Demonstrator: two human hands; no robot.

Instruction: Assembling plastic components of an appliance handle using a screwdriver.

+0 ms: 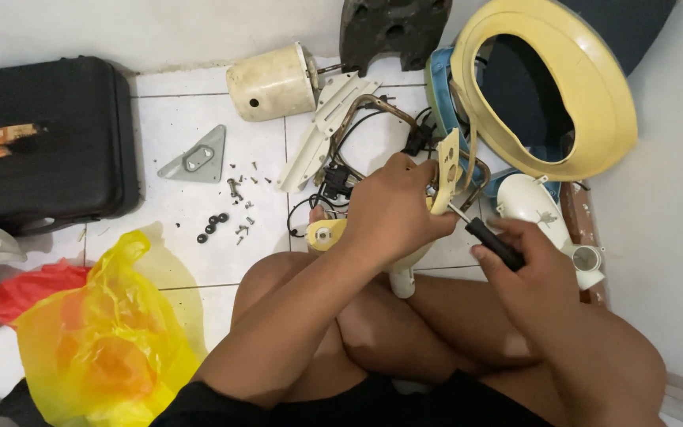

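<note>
The left hand [393,209] is clenched around a cream part [446,170], just below the yellow ring [594,87]. The right hand [527,265] grasps a screwdriver [488,237] — its tip touching the part — lower still, below the ring.

Both forearms are bare to the elbow and beyond, with no watch, ring or glove on the hands (left hand [393,213], right hand [527,273]). The legs are bare too; dark black clothing shows at the lap.
</note>
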